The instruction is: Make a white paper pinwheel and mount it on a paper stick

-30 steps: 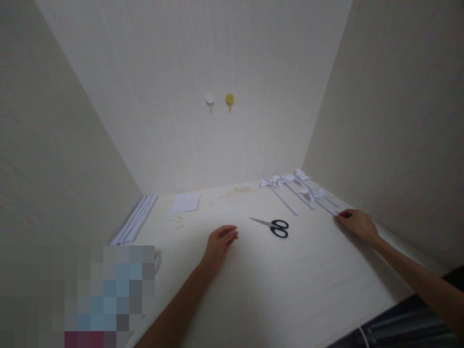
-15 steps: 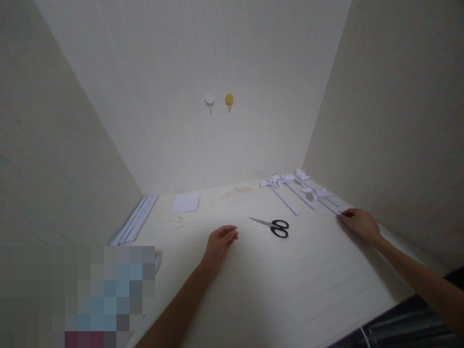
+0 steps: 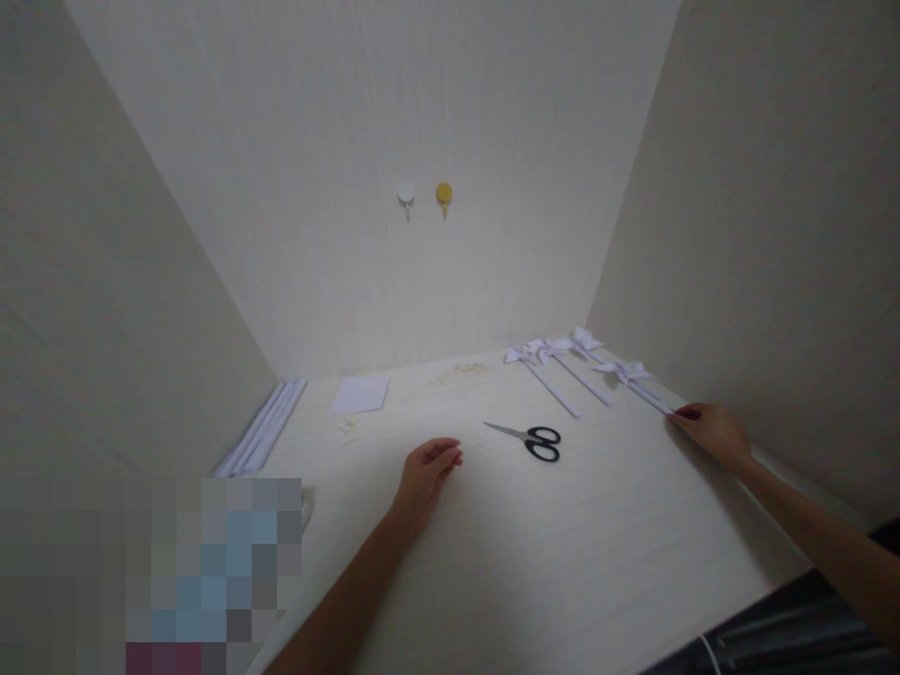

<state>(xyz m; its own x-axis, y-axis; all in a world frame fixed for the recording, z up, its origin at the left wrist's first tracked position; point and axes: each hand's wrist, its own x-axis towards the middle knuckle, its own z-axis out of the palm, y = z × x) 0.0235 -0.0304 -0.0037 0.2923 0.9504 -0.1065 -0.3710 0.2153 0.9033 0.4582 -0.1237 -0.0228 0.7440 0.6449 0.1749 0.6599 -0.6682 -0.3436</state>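
At the table's right edge, the fingers of my right hand (image 3: 712, 433) are closed on the near end of a paper pinwheel's stick. This white paper pinwheel (image 3: 625, 372) lies along the edge, its folded blades pointing away from me. Further back lie several similar white paper pinwheels (image 3: 552, 349), their rolled sticks pointing toward me. My left hand (image 3: 427, 469) rests over the middle of the table, fingers drawn together with nothing visible in them. Just to its right lie scissors (image 3: 543, 443) with black handles, blades pointing left.
A square of white paper (image 3: 360, 395) lies at the back left, beside several rolled paper sticks (image 3: 263, 427) by the left wall. Small pale scraps (image 3: 347, 431) dot the table (image 3: 562, 544). A white hook (image 3: 406, 194) and a yellow hook (image 3: 444, 193) are on the back wall.
My right hand has moved slightly right, shifting the pinwheel toward the table's right edge. My left hand and the scissors have stayed in place.
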